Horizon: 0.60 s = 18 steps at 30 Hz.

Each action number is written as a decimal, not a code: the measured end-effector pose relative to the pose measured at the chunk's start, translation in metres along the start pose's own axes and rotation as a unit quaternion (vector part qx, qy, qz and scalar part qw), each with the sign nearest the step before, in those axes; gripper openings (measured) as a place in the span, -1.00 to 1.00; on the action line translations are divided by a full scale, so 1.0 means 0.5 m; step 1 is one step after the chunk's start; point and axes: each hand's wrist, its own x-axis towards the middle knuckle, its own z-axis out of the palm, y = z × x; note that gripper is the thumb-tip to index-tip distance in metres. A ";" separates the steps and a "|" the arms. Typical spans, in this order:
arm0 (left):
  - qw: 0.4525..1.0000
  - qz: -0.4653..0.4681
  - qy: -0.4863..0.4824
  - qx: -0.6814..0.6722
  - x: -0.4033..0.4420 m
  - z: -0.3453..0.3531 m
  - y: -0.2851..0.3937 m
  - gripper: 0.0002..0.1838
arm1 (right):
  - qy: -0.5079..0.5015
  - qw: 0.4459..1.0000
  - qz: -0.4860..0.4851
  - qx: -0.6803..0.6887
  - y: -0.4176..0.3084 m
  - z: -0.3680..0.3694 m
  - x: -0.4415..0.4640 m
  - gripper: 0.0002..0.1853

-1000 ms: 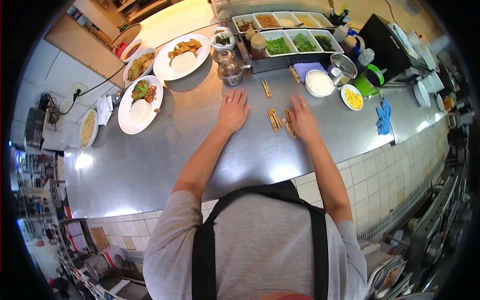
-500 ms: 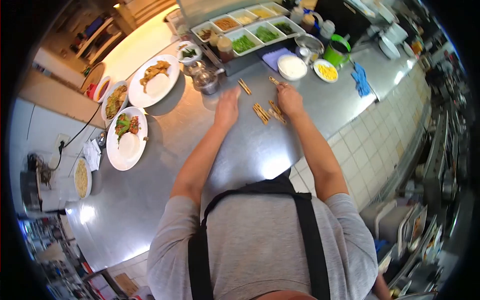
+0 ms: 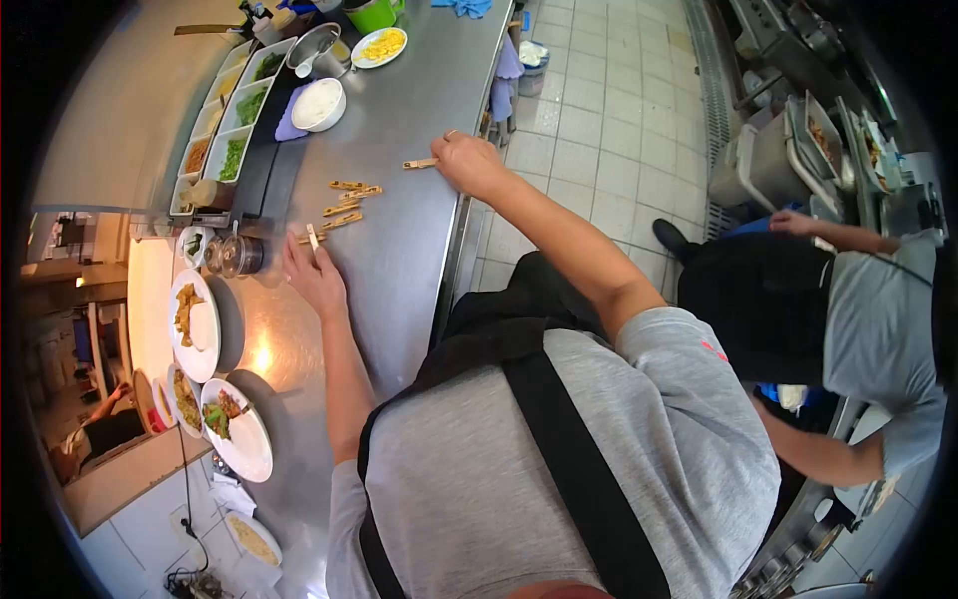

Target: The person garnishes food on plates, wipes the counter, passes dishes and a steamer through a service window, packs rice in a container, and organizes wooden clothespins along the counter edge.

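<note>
My right hand (image 3: 465, 162) is closed on a wooden clothespin (image 3: 420, 164) near the counter's edge. My left hand (image 3: 315, 275) rests over the steel counter (image 3: 389, 245) with its thumb and fingers around another light clothespin (image 3: 312, 237); one more pin lies partly behind its fingers. Between the hands, several wooden clothespins (image 3: 341, 209) lie in a loose group on the steel. A white bowl of white food (image 3: 319, 105) on a purple cloth (image 3: 289, 122) sits beyond them. Glass jars (image 3: 240, 256) stand just past my left hand.
Food trays (image 3: 239, 110) line the counter's far side. Plates of food (image 3: 238, 431) stand at lower left, with a plate of yellow pieces (image 3: 379, 47) near the top. A co-worker (image 3: 798, 290) stands on the right, near the tiled floor (image 3: 579, 130) and metal bins (image 3: 758, 165).
The view has swung to the right, bringing the co-worker into sight. My right hand has lifted a clothespin toward the counter's edge. A clothespin now shows at my left fingers.
</note>
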 end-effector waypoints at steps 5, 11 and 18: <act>1.000 -0.016 0.012 0.015 -0.171 -0.076 0.099 -0.49 | -0.006 0.963 0.145 0.226 -0.006 -0.059 -0.107 -0.85; 0.918 -0.115 -0.315 -0.211 -0.337 -0.098 0.249 -0.48 | -0.152 0.893 0.213 0.366 0.132 0.051 -0.268 -0.72; 0.929 -0.129 -0.303 0.171 -0.438 -0.017 0.257 -0.32 | -0.333 0.722 0.337 0.504 0.194 0.048 -0.426 -0.78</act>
